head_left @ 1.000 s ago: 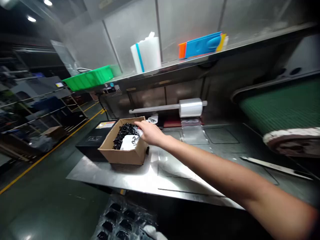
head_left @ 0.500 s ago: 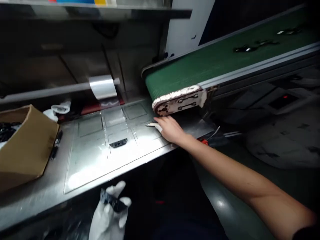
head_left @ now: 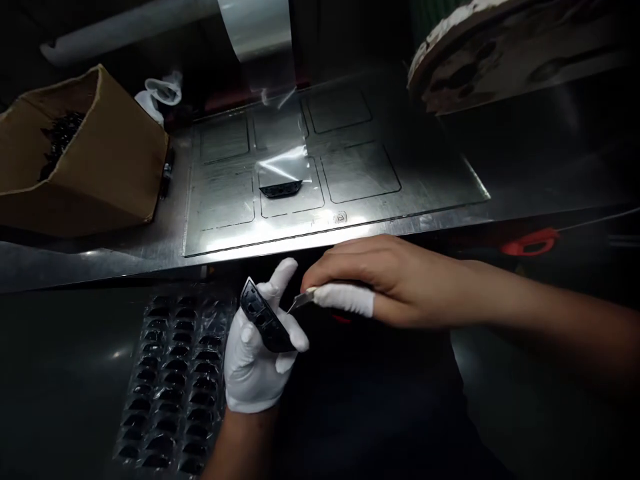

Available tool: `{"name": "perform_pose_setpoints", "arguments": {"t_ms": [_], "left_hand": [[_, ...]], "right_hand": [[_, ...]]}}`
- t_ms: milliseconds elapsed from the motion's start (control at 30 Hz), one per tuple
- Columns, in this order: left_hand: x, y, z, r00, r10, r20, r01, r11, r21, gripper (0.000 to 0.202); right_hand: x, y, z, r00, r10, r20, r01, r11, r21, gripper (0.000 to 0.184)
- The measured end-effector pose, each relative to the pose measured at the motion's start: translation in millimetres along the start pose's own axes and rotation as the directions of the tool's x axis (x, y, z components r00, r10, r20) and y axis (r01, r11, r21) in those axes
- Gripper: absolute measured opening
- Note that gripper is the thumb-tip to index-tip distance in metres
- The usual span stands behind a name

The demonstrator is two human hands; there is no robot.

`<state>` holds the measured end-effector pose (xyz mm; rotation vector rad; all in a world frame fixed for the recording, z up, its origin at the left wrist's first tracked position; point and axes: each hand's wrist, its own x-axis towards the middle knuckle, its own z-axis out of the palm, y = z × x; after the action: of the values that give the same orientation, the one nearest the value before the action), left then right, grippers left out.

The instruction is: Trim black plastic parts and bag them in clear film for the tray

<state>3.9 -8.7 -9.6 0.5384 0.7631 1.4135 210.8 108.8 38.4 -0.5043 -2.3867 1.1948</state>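
My left hand (head_left: pixel 257 353), in a white glove, is closed around a small black plastic part (head_left: pixel 263 323) held upright below the table edge. My right hand (head_left: pixel 385 280) is bare except for a white finger cot and pinches a thin metal blade (head_left: pixel 300 301). The blade's tip points at the black part and nearly touches it. Another black part (head_left: pixel 281 189) lies on the steel plate (head_left: pixel 360 200) under clear film.
A cardboard box (head_left: pixel 85 160) with black parts stands at the left. A clear blister tray (head_left: pixel 170 380) of black parts lies on my lap at lower left. A film roll (head_left: pixel 255 27) hangs at the back. A conveyor end (head_left: pixel 480 53) is at upper right. A red-handled tool (head_left: pixel 530 243) lies right.
My right hand went from the box to the conveyor end, picked up the blade and came back to my lap. My left hand has risen with the black part.
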Motion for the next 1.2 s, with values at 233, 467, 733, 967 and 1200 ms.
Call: {"name": "perform_pose_setpoints", "arguments": {"t_ms": [233,467,733,967,1200], "left_hand": [[-9.8,-6.0,-7.4,0.991,-0.129,0.032,0.129,0.992,0.001,0.046],[-14.2,-6.1,-12.2,0.967,-0.256,0.006,0.255,0.966,0.043,0.057],[-12.8,-6.1,-9.6,0.979,-0.202,0.037,0.201,0.979,0.034,0.046],[-13.4,-5.1,-11.6,0.986,-0.155,0.056,0.156,0.988,-0.013,0.039],[-11.3,-7.9,-15.5,0.988,-0.134,0.074,0.135,0.991,-0.013,0.036]], "right_hand": [[4.0,-8.9,18.4,0.983,0.07,0.168,-0.089,0.99,0.11,0.014],[2.8,-15.9,22.3,0.955,0.194,0.224,-0.177,0.98,-0.093,0.058],[1.9,-13.6,32.9,0.941,0.247,0.229,-0.202,0.958,-0.203,0.052],[10.2,-21.4,32.5,0.881,0.359,0.308,-0.261,0.912,-0.317,0.046],[11.6,-26.0,27.0,0.87,0.363,0.334,-0.221,0.891,-0.396,0.047]]}}
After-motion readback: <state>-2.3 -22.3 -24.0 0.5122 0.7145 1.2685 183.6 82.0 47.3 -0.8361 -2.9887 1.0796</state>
